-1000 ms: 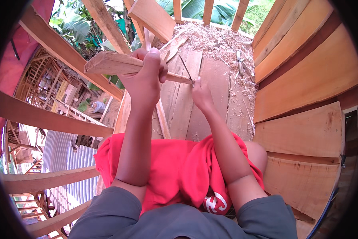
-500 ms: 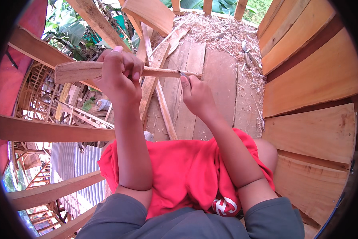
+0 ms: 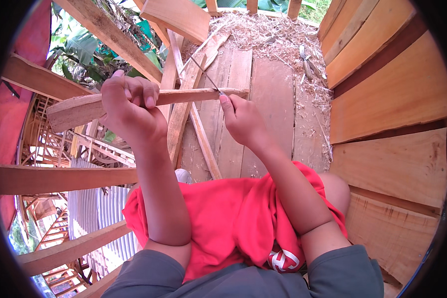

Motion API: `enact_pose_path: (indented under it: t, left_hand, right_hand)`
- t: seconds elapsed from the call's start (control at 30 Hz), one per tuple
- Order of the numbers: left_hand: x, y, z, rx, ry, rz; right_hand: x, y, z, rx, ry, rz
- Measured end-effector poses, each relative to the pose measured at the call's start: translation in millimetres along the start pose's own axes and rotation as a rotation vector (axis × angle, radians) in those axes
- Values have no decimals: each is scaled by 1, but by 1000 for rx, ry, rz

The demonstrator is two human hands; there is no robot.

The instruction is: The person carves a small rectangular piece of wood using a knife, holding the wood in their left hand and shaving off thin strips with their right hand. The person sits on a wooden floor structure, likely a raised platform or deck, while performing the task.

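Observation:
My left hand (image 3: 134, 107) is wrapped round a long piece of wood (image 3: 74, 110), close to its thick, block-like end. From there the wood narrows to a slim shaft that runs right, past my right hand (image 3: 246, 119). In that hand, fingers closed, is a knife (image 3: 207, 76) with a thin dark blade that points away to the far left. The blade crosses the slim shaft near its right end, and my thumb lies close to that crossing. The knife's handle is mostly hidden in my fist.
Wood shavings (image 3: 268, 30) heap on the plank floor (image 3: 271, 99) at the far end, with a dark hand tool (image 3: 305, 62) on them at right. Loose boards (image 3: 186, 111) lie beyond my left hand. Slatted wooden walls (image 3: 387, 94) stand at right; open rails (image 3: 64, 180) run at left.
My left hand has shifted left and a little nearer, and the wood's thick end has dipped. The knife blade has turned, its length now showing beyond the shaft.

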State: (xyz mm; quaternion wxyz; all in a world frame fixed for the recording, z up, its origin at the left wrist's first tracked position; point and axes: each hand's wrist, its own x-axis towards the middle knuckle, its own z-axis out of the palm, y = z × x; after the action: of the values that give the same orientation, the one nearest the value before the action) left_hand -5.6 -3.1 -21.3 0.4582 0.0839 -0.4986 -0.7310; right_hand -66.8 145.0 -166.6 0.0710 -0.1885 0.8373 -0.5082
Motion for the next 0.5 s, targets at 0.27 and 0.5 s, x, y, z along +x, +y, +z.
enact_pose_path:
  t: [0.27, 0.5]
  left_hand:
    - [5, 2, 3, -19, 191, -1]
    - [5, 1, 2, -16, 169, 9]
  right_hand:
    - [2, 11, 10, -118, 90, 66]
    - [3, -5, 5, -225, 16, 59]
